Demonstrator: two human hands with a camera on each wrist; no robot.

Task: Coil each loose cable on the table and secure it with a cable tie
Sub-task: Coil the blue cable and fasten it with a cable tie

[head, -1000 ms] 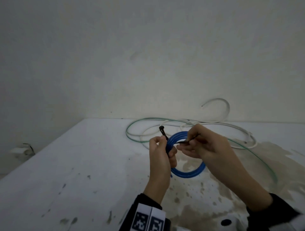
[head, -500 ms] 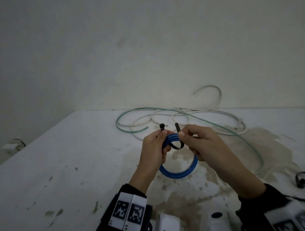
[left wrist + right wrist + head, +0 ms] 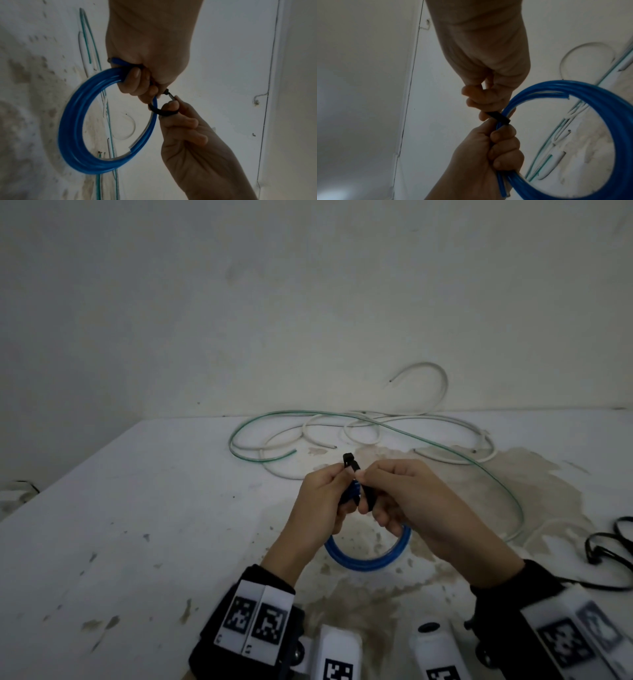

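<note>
Blue coil [image 3: 368, 556]: one, I hold it above table [image 3: 137, 525].
Left hand [image 3: 322, 508]: fingers curled round coil.
Right hand [image 3: 407, 501]: pinching black cable tie [image 3: 162, 112], looped round coil.
Loose cables: one green [image 3: 445, 453], several white loops [image 3: 428, 426], near back edge.
Black cable [image 3: 609, 546]: at right edge.
Room: left table half open.

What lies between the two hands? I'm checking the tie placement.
The black cable tie looped round the blue coil, bridging left hand and right hand; clearest in the left wrist view.
</note>
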